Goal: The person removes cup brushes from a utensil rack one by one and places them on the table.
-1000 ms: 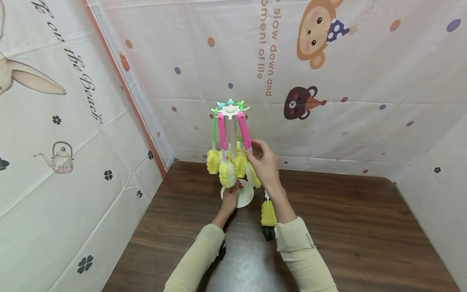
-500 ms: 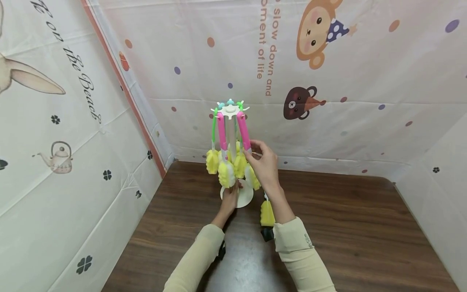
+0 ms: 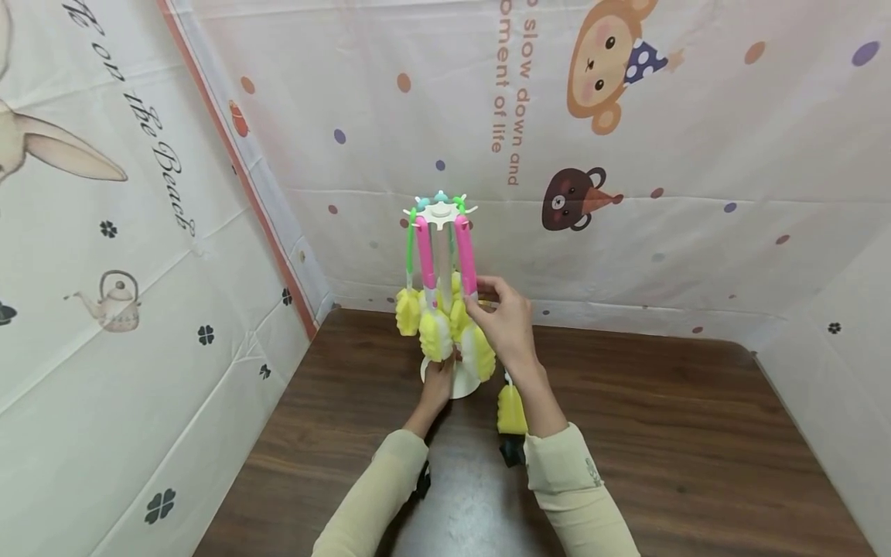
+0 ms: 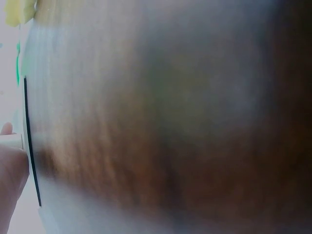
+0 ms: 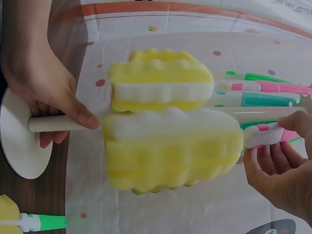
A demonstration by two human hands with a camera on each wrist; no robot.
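Observation:
A white stand [image 3: 440, 213] with a round base stands upright on the table, with several sponge brushes hanging around its top. Low on the stand's pole [image 5: 56, 123], my left hand [image 3: 437, 387] grips it just above the base. My right hand [image 3: 510, 325] pinches the white neck of a pink-handled sponge brush [image 3: 480, 354] hanging at the front right. Beside it hangs another pink-handled sponge brush [image 3: 435, 335]. Green and teal handles show behind. In the left wrist view, the left hand [image 4: 10, 173] is partly seen; most of that frame is blurred tabletop.
Another yellow sponge brush [image 3: 511, 410] with a green handle tip lies on the brown wooden table [image 3: 661, 433], beside the right forearm. A black object [image 3: 511, 450] touches its sponge end. Printed cloth [image 3: 390, 139] hangs behind and at the sides.
The pinched brush has swung more upright, and its sponge sits lower, with more of its white side showing. My right hand has shifted slightly down; the left keeps its place.

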